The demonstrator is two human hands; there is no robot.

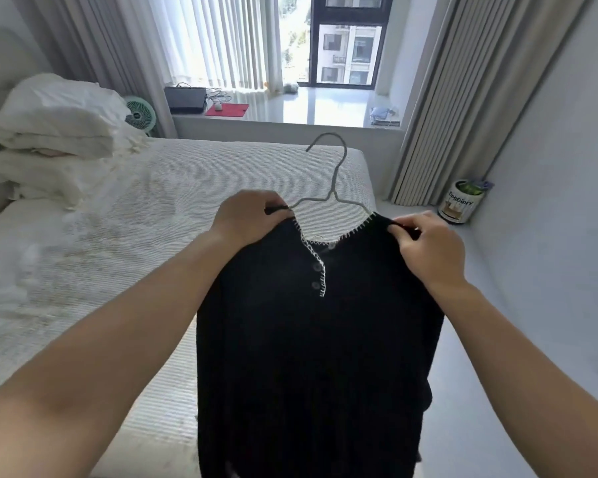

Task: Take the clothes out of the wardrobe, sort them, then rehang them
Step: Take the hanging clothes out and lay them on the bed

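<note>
The black knit top (311,339) hangs in front of the person, over the foot-end corner of the bed (118,236), carried on a grey wire hanger (332,188) whose hook points up and away toward the window. L hand (246,219) pinches the garment's shoulder at one end of the hanger; R hand (428,250) pinches the opposite shoulder with fingers curled round the fabric. Both grips are narrow and hold the top itself; whether the hanger wire is also caught inside either grip cannot be told, since the fingers cover the ends. Purpose of the two-point hold, as judged: it keeps the neckline spread and the body hanging flat, so the shoulders can be seated on, or slipped off, the hanger arms w/o the knit bunching. Neckline has white whipstitch trim and a short button placket, approx. three buttons visible, collar open toward the camera. Held clear of the bed, the top is not resting on the mattress at its upper part; the hem runs out of frame below. Folded white bedding (56,115) is stacked at the head end. Legible text: a tin (461,201) on the floor beside the curtain carries lettering that appears to read "DogDiary"; blur makes this uncertain. No other writing readable.
</note>
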